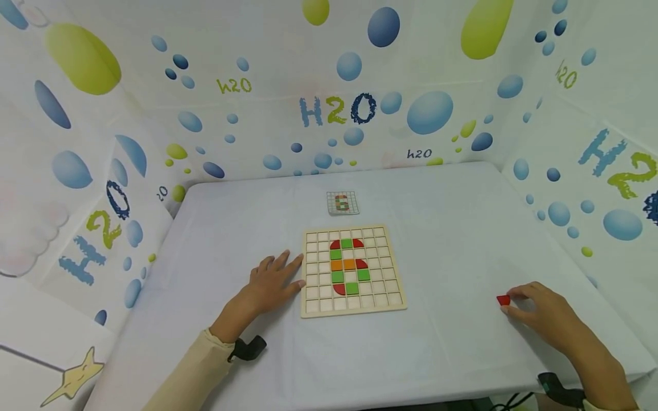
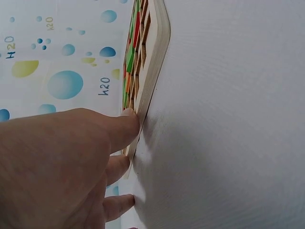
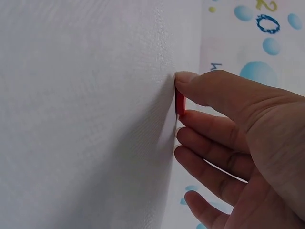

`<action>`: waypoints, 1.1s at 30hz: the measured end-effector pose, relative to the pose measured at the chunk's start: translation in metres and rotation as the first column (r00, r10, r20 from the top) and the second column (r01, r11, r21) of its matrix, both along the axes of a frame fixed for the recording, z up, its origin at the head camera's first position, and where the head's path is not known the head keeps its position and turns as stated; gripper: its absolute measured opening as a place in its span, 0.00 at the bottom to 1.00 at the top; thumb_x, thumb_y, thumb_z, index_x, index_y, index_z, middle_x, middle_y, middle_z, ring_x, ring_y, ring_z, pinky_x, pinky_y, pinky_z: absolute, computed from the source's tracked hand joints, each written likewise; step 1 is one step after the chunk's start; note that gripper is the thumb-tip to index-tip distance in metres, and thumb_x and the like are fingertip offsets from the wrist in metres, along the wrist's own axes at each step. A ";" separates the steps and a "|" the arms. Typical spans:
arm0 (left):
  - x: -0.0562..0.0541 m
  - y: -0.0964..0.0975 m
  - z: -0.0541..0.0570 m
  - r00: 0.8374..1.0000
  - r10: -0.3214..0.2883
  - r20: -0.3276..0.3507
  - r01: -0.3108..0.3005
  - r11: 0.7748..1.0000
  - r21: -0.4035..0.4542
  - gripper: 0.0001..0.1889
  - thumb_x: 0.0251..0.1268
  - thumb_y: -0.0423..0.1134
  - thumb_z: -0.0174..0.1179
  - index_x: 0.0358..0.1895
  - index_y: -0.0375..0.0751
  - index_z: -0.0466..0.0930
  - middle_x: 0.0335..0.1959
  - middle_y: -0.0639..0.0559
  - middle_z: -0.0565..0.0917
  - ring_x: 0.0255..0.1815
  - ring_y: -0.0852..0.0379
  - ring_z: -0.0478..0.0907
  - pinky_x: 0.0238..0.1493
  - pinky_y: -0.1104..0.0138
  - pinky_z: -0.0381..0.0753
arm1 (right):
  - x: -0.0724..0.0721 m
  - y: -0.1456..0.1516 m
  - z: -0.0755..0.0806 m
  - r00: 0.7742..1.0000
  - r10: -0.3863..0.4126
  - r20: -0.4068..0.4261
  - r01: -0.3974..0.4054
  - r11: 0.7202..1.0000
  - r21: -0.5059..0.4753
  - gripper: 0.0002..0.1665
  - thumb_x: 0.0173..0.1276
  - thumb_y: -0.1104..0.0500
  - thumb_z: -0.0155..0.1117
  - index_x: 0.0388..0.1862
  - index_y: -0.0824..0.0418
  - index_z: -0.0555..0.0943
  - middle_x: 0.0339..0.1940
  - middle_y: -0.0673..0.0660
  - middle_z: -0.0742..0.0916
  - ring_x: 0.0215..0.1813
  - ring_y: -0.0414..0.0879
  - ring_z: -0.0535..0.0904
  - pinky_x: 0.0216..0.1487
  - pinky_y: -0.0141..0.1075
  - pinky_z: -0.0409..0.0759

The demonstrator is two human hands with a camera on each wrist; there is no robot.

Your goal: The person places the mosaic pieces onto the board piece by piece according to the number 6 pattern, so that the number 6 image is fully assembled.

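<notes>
A square wooden grid board (image 1: 319, 305) lies on the table, with red, green and orange tiles set in its cells in a figure like a 6. My left hand (image 1: 273, 283) touches the board's left edge, its fingers extended and spread; in the left wrist view the thumb (image 2: 125, 125) meets the board's side. Far to the right, my right hand (image 1: 546, 314) pinches a small red tile (image 1: 503, 300) between thumb and index finger at the tabletop. In the right wrist view the red tile (image 3: 180, 102) is seen edge-on, the other fingers apart from it.
A small pattern card (image 1: 342, 203) with a matching coloured figure lies behind the board. White cloth covers the table (image 1: 442, 240). Printed curtains with bubbles surround it at the back and sides. Dark cables (image 1: 511, 402) show below the front edge at the right.
</notes>
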State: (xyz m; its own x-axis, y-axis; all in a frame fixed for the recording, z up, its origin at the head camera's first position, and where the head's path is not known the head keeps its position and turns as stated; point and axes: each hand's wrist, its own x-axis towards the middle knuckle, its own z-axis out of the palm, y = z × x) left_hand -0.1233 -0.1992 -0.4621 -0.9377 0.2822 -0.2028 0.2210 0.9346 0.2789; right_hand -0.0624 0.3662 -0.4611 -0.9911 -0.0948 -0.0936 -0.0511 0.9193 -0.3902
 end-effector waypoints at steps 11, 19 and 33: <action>0.001 0.000 0.002 1.000 0.001 0.008 -0.001 1.000 0.003 0.36 0.82 0.57 0.54 0.86 0.51 0.57 0.86 0.37 0.55 0.82 0.25 0.53 0.73 0.27 0.57 | -0.001 -0.005 0.002 1.000 -0.013 0.007 0.013 0.999 -0.029 0.26 0.68 0.57 0.76 0.56 0.75 0.82 0.54 0.74 0.85 0.60 0.73 0.77 0.61 0.69 0.77; 0.001 0.000 0.001 1.000 0.000 0.008 0.000 1.000 0.006 0.36 0.82 0.58 0.54 0.86 0.52 0.57 0.86 0.37 0.56 0.82 0.26 0.53 0.73 0.27 0.57 | -0.006 -0.022 0.004 0.999 0.028 -0.020 -0.029 0.997 -0.071 0.27 0.69 0.54 0.76 0.56 0.72 0.83 0.54 0.71 0.86 0.60 0.71 0.79 0.60 0.67 0.78; 0.001 0.000 0.001 1.000 -0.001 0.008 0.001 1.000 0.012 0.36 0.82 0.58 0.54 0.86 0.52 0.57 0.86 0.37 0.55 0.82 0.25 0.53 0.74 0.27 0.57 | -0.026 -0.080 0.007 0.985 0.166 -0.053 -0.172 0.976 -0.137 0.19 0.70 0.56 0.75 0.54 0.65 0.85 0.52 0.62 0.87 0.57 0.63 0.83 0.58 0.62 0.83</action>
